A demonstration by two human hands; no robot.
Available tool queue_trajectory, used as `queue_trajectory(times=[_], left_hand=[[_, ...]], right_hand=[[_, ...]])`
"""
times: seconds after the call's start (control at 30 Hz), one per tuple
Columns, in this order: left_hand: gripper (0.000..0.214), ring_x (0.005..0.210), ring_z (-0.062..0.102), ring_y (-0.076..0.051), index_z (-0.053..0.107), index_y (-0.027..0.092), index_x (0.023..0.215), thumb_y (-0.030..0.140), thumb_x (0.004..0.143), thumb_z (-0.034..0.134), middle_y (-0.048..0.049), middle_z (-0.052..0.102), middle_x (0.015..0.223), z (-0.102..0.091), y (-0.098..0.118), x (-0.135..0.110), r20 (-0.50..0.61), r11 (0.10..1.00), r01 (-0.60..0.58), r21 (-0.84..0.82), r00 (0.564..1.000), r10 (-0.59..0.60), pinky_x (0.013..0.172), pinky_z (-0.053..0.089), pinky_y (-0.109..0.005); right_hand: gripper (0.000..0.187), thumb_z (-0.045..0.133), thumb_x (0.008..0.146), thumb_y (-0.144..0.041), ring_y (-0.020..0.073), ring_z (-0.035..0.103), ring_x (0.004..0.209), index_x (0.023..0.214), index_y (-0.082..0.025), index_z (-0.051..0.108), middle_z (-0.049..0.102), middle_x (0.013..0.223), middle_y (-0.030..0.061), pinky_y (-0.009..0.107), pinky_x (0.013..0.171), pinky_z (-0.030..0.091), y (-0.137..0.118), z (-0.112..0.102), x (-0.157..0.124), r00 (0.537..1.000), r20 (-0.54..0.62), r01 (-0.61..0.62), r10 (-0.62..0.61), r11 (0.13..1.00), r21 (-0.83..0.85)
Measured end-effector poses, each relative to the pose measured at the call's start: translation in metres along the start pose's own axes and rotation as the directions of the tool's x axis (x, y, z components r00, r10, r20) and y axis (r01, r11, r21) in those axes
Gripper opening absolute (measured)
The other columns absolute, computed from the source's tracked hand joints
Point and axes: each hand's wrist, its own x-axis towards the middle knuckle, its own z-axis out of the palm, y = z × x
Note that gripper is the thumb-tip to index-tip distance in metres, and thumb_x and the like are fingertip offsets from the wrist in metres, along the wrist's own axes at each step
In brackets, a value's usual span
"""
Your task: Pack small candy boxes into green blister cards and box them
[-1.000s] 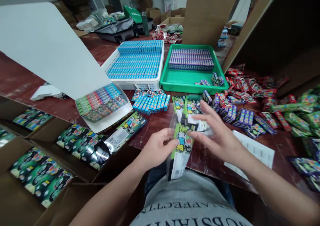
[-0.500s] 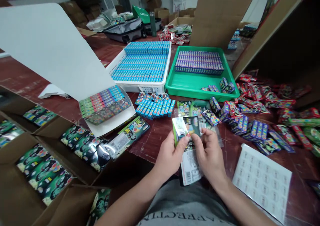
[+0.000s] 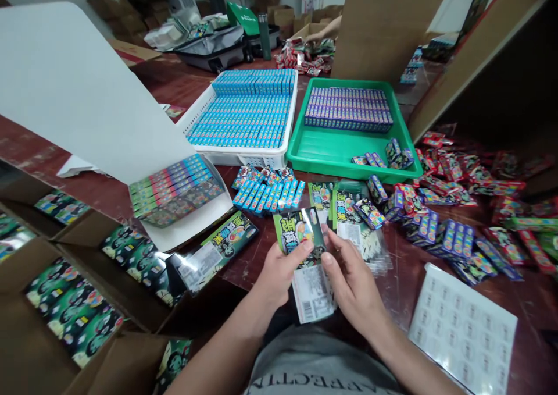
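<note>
Both my hands hold one glossy packet [image 3: 300, 235] with a green printed top and a white barcode panel below, just above my lap at the table's near edge. My left hand [image 3: 279, 276] pinches its left side with the thumb on the front. On the packet's right side, my right hand [image 3: 353, 287] has its fingers closed, thumb on the front. More such packets [image 3: 349, 209] lie flat on the dark red table [image 3: 43, 145] just beyond. Loose blue small boxes [image 3: 268, 191] lie behind them.
A white basket [image 3: 235, 150] of blue boxes and a green tray [image 3: 331, 150] of purple boxes stand ahead. Red, purple and green small boxes [image 3: 457, 209] are strewn at right. A sticker sheet [image 3: 464, 328] lies near right. Cartons [image 3: 65, 302] of packets and an open display box [image 3: 174, 185] sit left.
My right hand came in from being spread open and closed on the packet. Both hands then shifted the packet slightly left and tilted its front up toward me.
</note>
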Motion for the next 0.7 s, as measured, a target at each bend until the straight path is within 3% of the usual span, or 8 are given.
queue_trajectory(times=[0.1,0.17,0.27,0.33,0.4,0.53,0.6,0.7], left_hand=[[0.029,0.094,0.073,-0.025,0.076,0.014,0.102,0.034,0.081,0.079,-0.0095,0.079,0.1,-0.003,-0.007,0.009,-0.162,0.964,-0.126,0.234,0.973,0.166,0.09,0.055,-0.036],[0.025,0.09,0.071,-0.023,0.075,0.015,0.098,0.033,0.081,0.079,-0.0074,0.078,0.097,-0.003,-0.009,0.013,-0.189,0.919,-0.137,0.369,0.957,0.219,0.084,0.055,-0.033],[0.02,0.078,0.066,-0.018,0.072,0.015,0.089,0.033,0.082,0.078,-0.0033,0.075,0.087,0.001,-0.006,0.014,-0.135,0.866,-0.136,0.48,0.965,0.227,0.074,0.052,-0.028],[0.02,0.072,0.062,-0.016,0.069,0.015,0.084,0.033,0.082,0.077,-0.0005,0.071,0.08,0.005,-0.001,0.012,-0.085,0.833,-0.154,0.531,0.969,0.233,0.069,0.049,-0.025],[0.019,0.071,0.058,-0.014,0.067,0.015,0.083,0.032,0.084,0.075,0.001,0.067,0.077,0.008,0.002,0.009,-0.022,0.799,-0.176,0.576,0.973,0.23,0.068,0.047,-0.025],[0.012,0.077,0.057,-0.015,0.067,0.016,0.089,0.027,0.086,0.072,0.0011,0.067,0.084,0.007,0.009,0.002,0.13,0.784,-0.177,0.595,0.984,0.123,0.074,0.046,-0.025],[0.014,0.075,0.056,-0.014,0.067,0.016,0.09,0.026,0.084,0.075,0.0014,0.066,0.083,0.002,0.015,-0.002,0.24,0.814,-0.124,0.568,0.97,-0.02,0.072,0.044,-0.025],[0.027,0.076,0.057,-0.014,0.07,0.016,0.1,0.027,0.078,0.081,-0.0001,0.068,0.088,-0.006,0.025,-0.006,0.421,0.852,0.001,0.523,0.869,-0.26,0.071,0.044,-0.025]], right_hand=[[0.044,0.051,0.103,-0.039,0.0259,0.058,0.126,0.145,-0.024,0.052,0.059,0.136,0.0123,0.045,0.105,0.051,-0.005,-0.013,0.01,0.994,0.018,0.109,-0.108,0.985,-0.136],[0.051,0.056,0.101,-0.038,0.0289,0.052,0.131,0.148,-0.019,0.047,0.055,0.14,0.0159,0.047,0.108,0.047,-0.012,-0.024,0.023,0.972,-0.031,0.213,-0.233,0.93,-0.301],[0.053,0.057,0.101,-0.033,0.0314,0.049,0.131,0.149,-0.014,0.045,0.056,0.143,0.0165,0.05,0.109,0.043,-0.026,-0.04,0.046,0.905,0.092,0.402,-0.415,0.764,-0.505],[0.043,0.056,0.101,-0.033,0.0321,0.054,0.121,0.141,-0.017,0.054,0.065,0.133,0.0131,0.052,0.103,0.044,-0.038,-0.047,0.061,0.866,0.238,0.489,-0.439,0.652,-0.579],[0.037,0.061,0.099,-0.038,0.0331,0.058,0.11,0.129,-0.018,0.063,0.071,0.119,0.0113,0.051,0.094,0.045,-0.049,-0.052,0.072,0.867,0.3,0.493,-0.399,0.591,-0.639],[0.024,0.076,0.088,-0.042,0.0299,0.06,0.094,0.095,-0.02,0.069,0.073,0.092,0.0063,0.045,0.083,0.043,-0.065,-0.066,0.083,0.861,0.449,0.491,-0.239,0.623,-0.609],[0.021,0.075,0.089,-0.039,0.0264,0.062,0.089,0.081,-0.021,0.066,0.071,0.082,0.0023,0.044,0.085,0.043,-0.07,-0.077,0.086,0.783,0.601,0.528,-0.162,0.685,-0.502],[0.018,0.068,0.096,-0.034,0.0209,0.067,0.091,0.081,-0.023,0.066,0.071,0.084,-0.0018,0.046,0.1,0.042,-0.072,-0.098,0.087,0.617,0.773,0.538,-0.15,0.797,-0.275]])
